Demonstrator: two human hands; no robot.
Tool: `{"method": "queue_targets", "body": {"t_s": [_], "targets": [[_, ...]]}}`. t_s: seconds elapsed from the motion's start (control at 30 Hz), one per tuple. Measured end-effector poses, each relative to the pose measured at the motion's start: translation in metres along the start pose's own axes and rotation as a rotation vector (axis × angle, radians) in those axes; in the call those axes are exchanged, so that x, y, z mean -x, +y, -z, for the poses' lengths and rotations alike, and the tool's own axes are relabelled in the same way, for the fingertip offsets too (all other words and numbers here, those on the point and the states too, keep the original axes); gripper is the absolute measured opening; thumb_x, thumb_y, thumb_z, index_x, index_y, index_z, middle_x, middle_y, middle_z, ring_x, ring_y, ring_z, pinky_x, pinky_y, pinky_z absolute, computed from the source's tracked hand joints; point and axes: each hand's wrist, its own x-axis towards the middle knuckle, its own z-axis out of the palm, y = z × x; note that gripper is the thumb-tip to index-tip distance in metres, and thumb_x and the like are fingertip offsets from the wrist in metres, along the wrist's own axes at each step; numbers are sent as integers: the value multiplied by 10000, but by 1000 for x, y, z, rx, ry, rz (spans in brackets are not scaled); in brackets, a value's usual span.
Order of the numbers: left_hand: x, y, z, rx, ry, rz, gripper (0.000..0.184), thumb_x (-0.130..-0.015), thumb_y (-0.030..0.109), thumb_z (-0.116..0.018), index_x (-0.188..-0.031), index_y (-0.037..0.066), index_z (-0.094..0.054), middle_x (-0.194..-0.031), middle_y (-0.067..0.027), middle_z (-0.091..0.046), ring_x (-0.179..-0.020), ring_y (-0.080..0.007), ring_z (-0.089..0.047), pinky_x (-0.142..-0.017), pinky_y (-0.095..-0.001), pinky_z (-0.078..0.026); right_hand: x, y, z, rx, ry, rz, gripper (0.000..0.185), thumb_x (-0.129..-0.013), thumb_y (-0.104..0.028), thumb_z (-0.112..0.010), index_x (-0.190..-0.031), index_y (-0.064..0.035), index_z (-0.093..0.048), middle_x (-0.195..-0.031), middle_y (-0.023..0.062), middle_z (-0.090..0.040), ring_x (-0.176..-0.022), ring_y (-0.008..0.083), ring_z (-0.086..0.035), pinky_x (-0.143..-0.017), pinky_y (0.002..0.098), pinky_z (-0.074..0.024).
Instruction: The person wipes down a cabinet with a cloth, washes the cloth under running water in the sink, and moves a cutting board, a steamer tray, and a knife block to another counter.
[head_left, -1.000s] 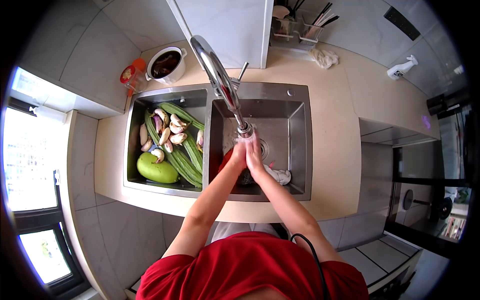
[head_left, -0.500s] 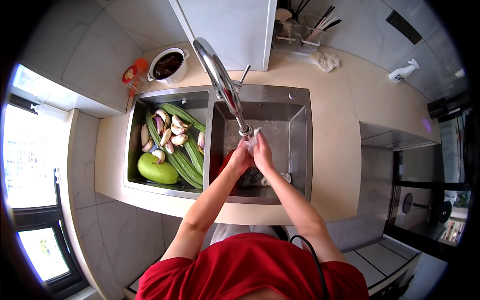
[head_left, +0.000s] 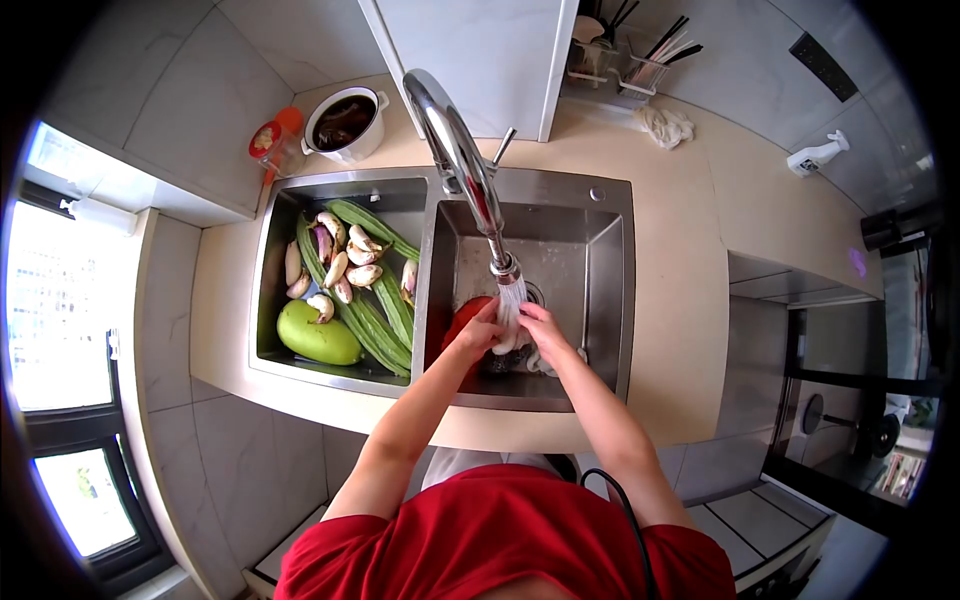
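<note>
Water streams from the chrome tap (head_left: pixel 470 165) into the right-hand sink basin (head_left: pixel 600 260). Beneath the flow, a limp whitish wet cloth (head_left: pixel 508 343) is held between my two hands. My left hand (head_left: pixel 482 328) has its fingers closed on the cloth's left side. On the other side, my right hand (head_left: pixel 542 331) grips it with bent fingers, and part of the cloth trails down below that hand. A red object (head_left: pixel 466 313) lies in the basin beside my left hand, partly covered by it. Something dark under the hands is mostly hidden.
The left basin holds ridged green gourds (head_left: pixel 375 325), a large smooth green gourd (head_left: pixel 318 335) and several pale purplish-white bulbs (head_left: pixel 362 255). Behind stand a white pot (head_left: pixel 347 125) of dark liquid and a red-lidded jar (head_left: pixel 268 142). A crumpled cloth (head_left: pixel 665 127) and spray bottle (head_left: pixel 818 153) are at right.
Both hands have moved down from the tap's mouth toward me and slightly apart. The water stream and the whitish cloth now show between them. The view has shifted slightly.
</note>
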Motion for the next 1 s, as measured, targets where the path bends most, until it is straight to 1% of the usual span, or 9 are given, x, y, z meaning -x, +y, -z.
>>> {"method": "queue_targets", "body": {"t_s": [0.1,0.27,0.37,0.47,0.5,0.57,0.63,0.8,1.0], "targets": [[-21,-19,23,-166,18,-66,775,-768,-115,-513,-1447,205,-319,-1342,-27,-472,-1141,-206,-514,-896,-346,-449,-4,17,6,416,-134,148,397,-886,-89,-561,-1271,-5,-514,-1197,95,-581,-1074,156,-538,-923,271,-408],[-30,14,20,-345,-42,-259,557,-806,-39,-513,-1332,143,-492,-1187,-92,-610,-1071,-267,-588,-864,-368,-479,-11,9,15,177,-168,16,345,-879,-99,-554,-1210,-3,-565,-1142,108,-631,-1055,169,-579,-899,291,-443],[-21,33,20,-1390,303,-422,248,-837,217,-525,-984,54,-641,-920,-238,-636,-861,-411,-613,-763,-485,-500,-19,7,38,845,-159,139,306,-884,-154,-569,-1173,-60,-604,-1056,129,-665,-904,226,-647,-809,330,-503],[-2,76,6,-1430,-12,-603,209,-801,225,-552,-848,49,-653,-851,-226,-638,-809,-398,-624,-738,-473,-506,-28,-23,44,539,-8,199,265,-868,-150,-584,-1115,-67,-634,-1018,145,-676,-870,246,-654,-795,341,-508],[-1,91,3,-1545,96,-602,178,-765,191,-560,-779,42,-657,-812,-205,-644,-773,-402,-625,-720,-469,-511,-27,-40,44,437,41,217,252,-863,-149,-588,-1096,-69,-644,-1005,150,-680,-858,252,-657,-791,345,-510],[-10,118,3,-1162,290,-905,161,-749,105,-574,-855,46,-681,-777,-190,-642,-739,-386,-625,-670,-446,-504,-32,-79,48,734,124,463,202,-908,-143,-558,-1069,-70,-655,-932,79,-684,-831,194,-649,-704,282,-500],[3,168,-13,-1072,416,-926,246,-778,43,-656,-1023,38,-678,-886,-103,-693,-827,-181,-660,-713,-319,-517,-29,-133,36,170,-17,333,210,-937,-137,-536,-1085,-30,-640,-934,45,-668,-859,142,-632,-715,244,-482],[-36,232,-28,-726,481,-1117,356,-775,93,-713,-1113,6,-642,-946,-126,-673,-822,-188,-649,-757,-298,-526,-60,-230,-2,-166,29,498,298,-918,-168,-588,-1138,33,-595,-962,59,-652,-829,112,-607,-767,247,-497],[-57,253,-55,-998,615,-1143,389,-731,134,-732,-1101,41,-656,-895,-130,-686,-739,-218,-655,-701,-316,-529,-103,-264,-33,-103,68,457,311,-899,-175,-613,-1122,43,-608,-920,63,-661,-794,117,-613,-741,248,-499]]}}
